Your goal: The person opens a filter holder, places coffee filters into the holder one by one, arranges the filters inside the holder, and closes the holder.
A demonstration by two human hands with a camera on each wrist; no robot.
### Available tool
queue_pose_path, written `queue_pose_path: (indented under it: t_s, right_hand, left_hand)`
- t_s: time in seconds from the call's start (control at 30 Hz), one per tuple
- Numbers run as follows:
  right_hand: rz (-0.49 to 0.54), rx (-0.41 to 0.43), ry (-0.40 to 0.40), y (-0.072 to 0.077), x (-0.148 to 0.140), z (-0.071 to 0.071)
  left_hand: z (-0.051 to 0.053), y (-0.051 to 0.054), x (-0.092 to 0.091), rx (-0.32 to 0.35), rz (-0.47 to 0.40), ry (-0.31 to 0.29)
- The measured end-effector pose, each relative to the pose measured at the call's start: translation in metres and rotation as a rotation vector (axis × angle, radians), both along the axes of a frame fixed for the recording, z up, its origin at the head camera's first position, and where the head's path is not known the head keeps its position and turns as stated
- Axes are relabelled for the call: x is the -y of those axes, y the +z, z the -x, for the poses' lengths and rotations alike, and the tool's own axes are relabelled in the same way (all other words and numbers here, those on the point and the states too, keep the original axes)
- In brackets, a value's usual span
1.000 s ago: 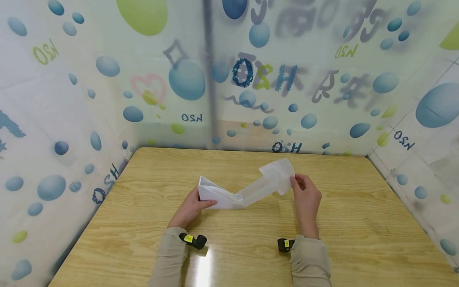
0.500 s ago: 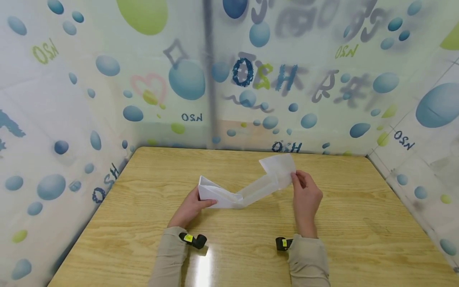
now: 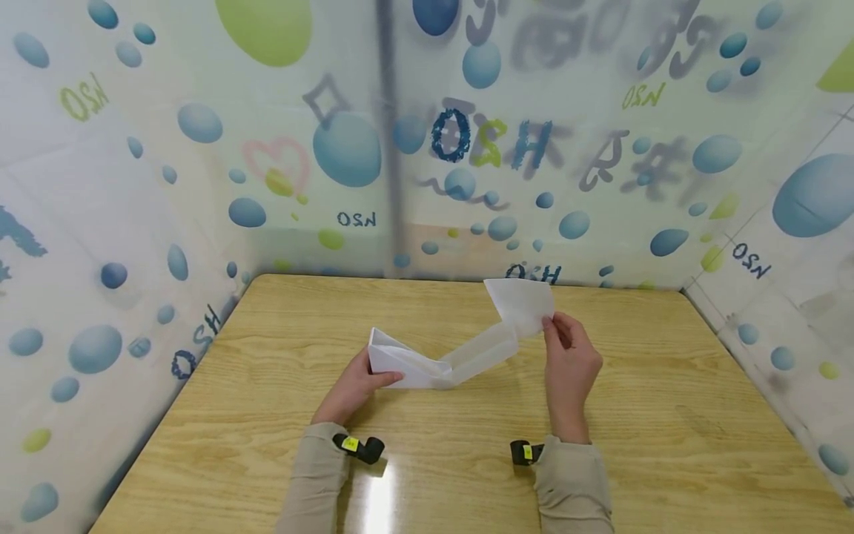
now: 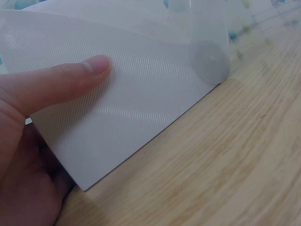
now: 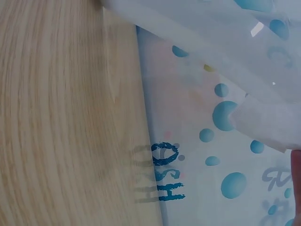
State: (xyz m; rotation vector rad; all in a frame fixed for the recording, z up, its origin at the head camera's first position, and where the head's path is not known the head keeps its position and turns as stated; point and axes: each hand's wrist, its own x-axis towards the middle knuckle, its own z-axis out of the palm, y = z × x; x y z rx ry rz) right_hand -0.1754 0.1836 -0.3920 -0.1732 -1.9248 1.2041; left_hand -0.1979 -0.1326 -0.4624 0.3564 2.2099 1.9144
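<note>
A white folded piece [image 3: 414,374] with a finely ribbed face stands on the table, its left end gaping. My left hand [image 3: 350,389] grips that end, thumb [image 4: 96,65] flat on the ribbed face and fingers behind. From its right end a translucent plastic strip [image 3: 482,357] slants up to the right. In the left wrist view, the strip's rounded end [image 4: 210,59] overlaps the ribbed face. A thin white sheet [image 3: 523,300] rises from the strip's upper end. My right hand [image 3: 572,378] pinches the sheet's right edge; in the right wrist view only a finger sliver shows.
The wood-grain table [image 3: 667,386] extends around both hands, with a glare patch near the front. Printed curtains [image 3: 574,222] close in its back and sides. A small black camera [image 3: 363,447] sits on each wrist.
The right hand has risen slightly. The white sheet in it has spread upward and stands taller. The left hand and the ribbed piece stay in place.
</note>
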Motion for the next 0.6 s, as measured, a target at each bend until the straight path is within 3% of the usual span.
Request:
queue_pose_path:
  t_s: [0.17, 0.6]
  right_hand:
    - [0.026, -0.043, 0.015, 0.003, 0.002, -0.001]
    - [0.108, -0.021, 0.105, 0.010, 0.013, -0.004]
  left_hand:
    - [0.000, 0.000, 0.000, -0.004, 0.013, 0.005]
    - [-0.001, 0.003, 0.000, -0.009, 0.013, -0.003]
